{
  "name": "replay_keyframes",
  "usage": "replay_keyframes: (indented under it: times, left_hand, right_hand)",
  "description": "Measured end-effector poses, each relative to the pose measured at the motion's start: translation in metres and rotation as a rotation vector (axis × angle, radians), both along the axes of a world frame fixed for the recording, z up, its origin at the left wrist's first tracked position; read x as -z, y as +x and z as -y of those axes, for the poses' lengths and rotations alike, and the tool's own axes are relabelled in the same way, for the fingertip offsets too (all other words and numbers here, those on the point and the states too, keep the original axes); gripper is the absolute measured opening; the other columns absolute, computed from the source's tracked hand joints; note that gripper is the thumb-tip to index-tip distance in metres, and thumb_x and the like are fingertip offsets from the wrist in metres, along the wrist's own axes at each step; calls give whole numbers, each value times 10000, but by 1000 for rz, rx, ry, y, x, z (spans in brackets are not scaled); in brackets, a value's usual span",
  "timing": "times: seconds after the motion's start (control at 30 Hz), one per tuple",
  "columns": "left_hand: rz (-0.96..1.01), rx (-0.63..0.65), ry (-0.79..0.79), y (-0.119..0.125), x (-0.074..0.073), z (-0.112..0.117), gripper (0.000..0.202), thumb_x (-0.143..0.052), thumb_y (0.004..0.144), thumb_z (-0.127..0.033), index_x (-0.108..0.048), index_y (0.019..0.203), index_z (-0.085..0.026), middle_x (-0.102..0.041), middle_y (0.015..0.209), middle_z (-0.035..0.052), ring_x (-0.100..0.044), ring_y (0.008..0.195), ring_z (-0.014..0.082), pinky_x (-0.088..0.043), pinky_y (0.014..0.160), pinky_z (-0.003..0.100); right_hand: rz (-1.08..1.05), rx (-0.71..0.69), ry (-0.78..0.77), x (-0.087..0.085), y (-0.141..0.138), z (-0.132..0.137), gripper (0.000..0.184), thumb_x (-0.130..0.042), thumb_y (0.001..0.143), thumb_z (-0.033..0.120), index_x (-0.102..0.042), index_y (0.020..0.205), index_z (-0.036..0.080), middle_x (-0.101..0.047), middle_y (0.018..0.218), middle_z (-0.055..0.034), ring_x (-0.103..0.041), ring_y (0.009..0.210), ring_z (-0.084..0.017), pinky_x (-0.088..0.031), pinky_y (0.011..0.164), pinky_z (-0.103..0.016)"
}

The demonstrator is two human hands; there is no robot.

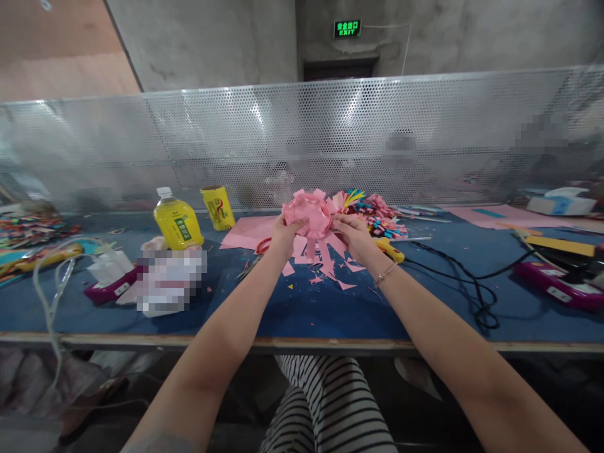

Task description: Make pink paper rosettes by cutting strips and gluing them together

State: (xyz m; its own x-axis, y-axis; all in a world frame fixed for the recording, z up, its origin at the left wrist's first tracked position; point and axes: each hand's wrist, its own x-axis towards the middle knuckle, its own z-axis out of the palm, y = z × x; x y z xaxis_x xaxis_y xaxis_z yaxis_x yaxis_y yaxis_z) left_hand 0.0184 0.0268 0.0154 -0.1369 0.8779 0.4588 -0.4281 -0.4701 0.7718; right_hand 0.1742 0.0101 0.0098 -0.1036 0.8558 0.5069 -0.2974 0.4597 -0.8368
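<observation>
Both my arms reach out over a blue table (306,308). Between my hands I hold up a pink paper flower (309,212) with curled petals and loose strips hanging beneath it. My left hand (283,236) grips its left side, fingers closed on the paper. My right hand (355,236), a thin bracelet on its wrist, pinches the right side. Pink paper scraps (337,277) lie on the table under the flower. A pink sheet (245,234) lies flat behind my left hand.
A yellow drink bottle (177,221) and a yellow can (218,207) stand at the left. A heap of coloured paper pieces (372,211) and a yellow-handled tool (391,250) lie right of my hands. A black cable (472,283) runs rightward. A perforated metal screen (302,138) closes the back.
</observation>
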Motion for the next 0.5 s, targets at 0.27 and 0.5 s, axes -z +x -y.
replay_keyframes:
  times: [0.27,0.5]
  left_hand:
    - [67,35,30,2,-3,3,236,-688,483,-162,-489,610,-167,-535,596,-43,-508,557,59,-420,610,225]
    - [79,214,66,-4,-3,3,238,-681,496,-219,-502,652,-195,-592,721,3,-564,693,133,-440,637,278]
  right_hand:
    - [547,373,566,-4,-1,11,160,-583,703,286,-570,839,202,-586,821,-42,-539,793,-172,-439,732,-329]
    - [762,486,956,-8,4,19,187,-463,794,218,-569,947,215,-610,967,-67,-529,943,-182,-410,850,-376]
